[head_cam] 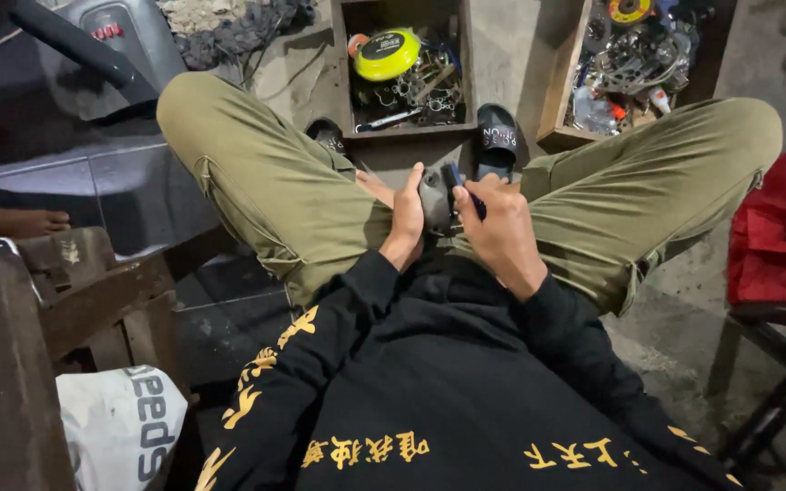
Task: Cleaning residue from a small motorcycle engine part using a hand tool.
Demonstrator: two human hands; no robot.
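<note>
Down between the knees, the left hand (pixel 407 218) cupped a small grey metal part (pixel 434 200), rounded and dull, with a matte, cast-looking surface. The fingers wrapped around its left side and the thumb lay up along its edge, gripping it firmly. The wrist was bent inward from a black sleeve with yellow lettering. Right beside it, the right hand (pixel 500 232) was curled shut on a slim dark tool (pixel 462 186) with a touch of blue at the handle; the knuckles were up and the forearm came in from the lower right. The tool's long axis ran diagonally, its upper end at the top of the part and its lower end buried in the fist, so its tip pointed up and to the left, touching the part. The part sat over the lap, in front of the olive cloth trousers (pixel 256 182), whether upright or tilted was hard to tell. Beyond, on the concrete floor, stood a wooden box (pixel 343 82) of jumbled metal bits with a glossy yellow disc (pixel 387 53), and black sandals (pixel 497 136).
</note>
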